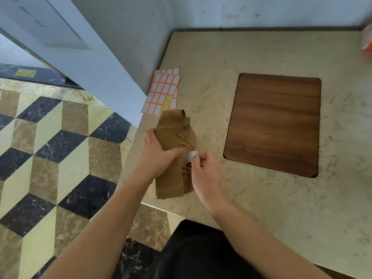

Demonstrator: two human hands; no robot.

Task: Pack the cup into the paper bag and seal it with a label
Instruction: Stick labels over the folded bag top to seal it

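I have the paper bag (174, 156) lying folded on the countertop (261, 208), left of centre in the frame. My left hand (159, 156) presses it flat, fingers wrapped over its left edge and thumb across the fold. My right hand (202, 168) pinches a white label (192, 155) at the bag's right edge. The cup is presumably inside; I can't see it. I should bridge the flap seam with the label, then rub it down. The label sheets (161, 91) sit just above the bag.
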